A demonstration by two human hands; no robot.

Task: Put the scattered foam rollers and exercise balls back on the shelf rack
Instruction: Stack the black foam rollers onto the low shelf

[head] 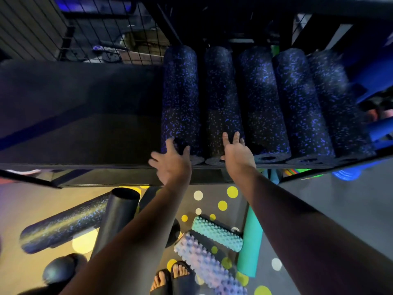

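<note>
both hands spread open: left hand (172, 160) on leftmost speckled roller (180, 103), right hand (235, 149) on second roller (222, 103), top shelf (85, 135); holding nothing

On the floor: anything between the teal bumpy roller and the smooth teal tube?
Head view: no object between the teal bumpy roller and the smooth teal tube; only a narrow strip of dotted floor mat.

Shelf (80, 133) lies bare left of the speckled rollers (263, 103) (five, packed touching); floor rollers (217, 233) crowd below.
</note>
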